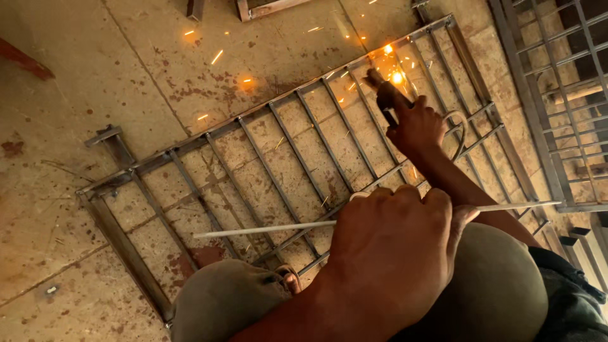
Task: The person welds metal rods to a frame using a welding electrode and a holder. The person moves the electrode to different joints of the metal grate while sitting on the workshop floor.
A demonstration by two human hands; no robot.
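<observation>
A rectangular steel grille (120, 244) with several parallel bars lies flat on the stained concrete floor. My right hand (415, 126) reaches out over it, gripping a dark electrode holder (380, 88). The holder's tip meets a bar near the grille's far edge, where a bright arc (397, 77) throws orange sparks. My left hand (392, 253) is closed in the foreground above my knees (500, 285). It holds thin pale welding rods (266, 228) that stick out to both sides.
A second barred steel frame (557, 95) lies along the right side. Short pieces of steel section (253, 7) sit at the top edge. A cable loop (459, 126) curls over the grille by my right wrist. A reddish strip (22, 60) shows at the upper left.
</observation>
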